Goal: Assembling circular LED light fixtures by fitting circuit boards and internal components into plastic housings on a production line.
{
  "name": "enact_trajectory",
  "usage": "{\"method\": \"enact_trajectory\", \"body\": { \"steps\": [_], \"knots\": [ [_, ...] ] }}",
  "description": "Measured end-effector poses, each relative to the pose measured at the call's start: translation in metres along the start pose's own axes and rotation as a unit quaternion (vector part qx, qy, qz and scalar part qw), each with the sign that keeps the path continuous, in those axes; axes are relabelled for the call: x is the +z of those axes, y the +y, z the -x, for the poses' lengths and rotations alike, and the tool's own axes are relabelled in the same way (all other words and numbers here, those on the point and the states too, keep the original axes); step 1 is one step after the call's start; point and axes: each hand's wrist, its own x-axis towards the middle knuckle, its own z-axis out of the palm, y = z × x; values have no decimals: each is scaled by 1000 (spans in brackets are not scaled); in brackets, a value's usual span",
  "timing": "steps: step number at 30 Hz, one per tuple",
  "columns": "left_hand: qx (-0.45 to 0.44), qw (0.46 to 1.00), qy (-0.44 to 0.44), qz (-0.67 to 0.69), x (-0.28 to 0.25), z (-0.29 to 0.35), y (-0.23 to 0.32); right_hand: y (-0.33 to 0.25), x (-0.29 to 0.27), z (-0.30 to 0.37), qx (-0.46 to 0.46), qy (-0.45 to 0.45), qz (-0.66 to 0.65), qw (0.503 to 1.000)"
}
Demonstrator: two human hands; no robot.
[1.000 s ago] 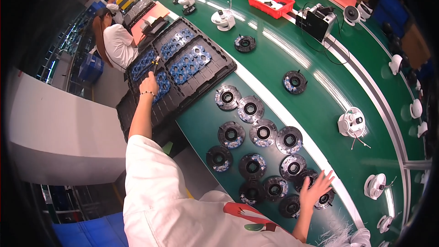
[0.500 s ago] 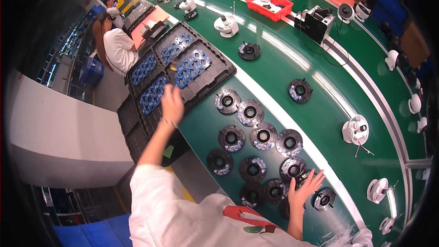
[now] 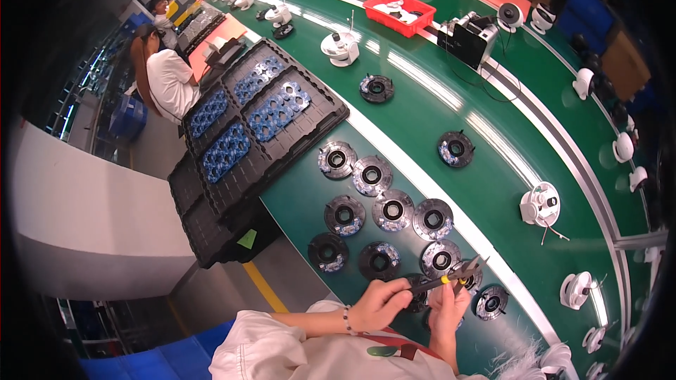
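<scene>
To the right of the black tray, the left hand grips yellow-banded pliers. The right hand, fingers curled, is at the pliers; whether it holds anything cannot be told. Black discs lie right of the tray on the counter. Risk: a slipping grip could let the tips scratch a disc.

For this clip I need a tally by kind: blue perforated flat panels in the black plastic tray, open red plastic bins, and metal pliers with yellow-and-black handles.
Blue perforated panels: 4
Red bin: 1
Pliers, in the left hand: 1
Total: 6
</scene>
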Motion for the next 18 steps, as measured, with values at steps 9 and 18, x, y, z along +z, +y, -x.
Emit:
{"method": "enact_trajectory", "body": {
  "steps": [9,18],
  "knots": [
    [2,999,21,-27,15,5,0,-1,44,19,66,153,-30,986],
    [67,995,73,-16,5,7,-8,1,55,16,74,71,-48,994]
  ]
}}
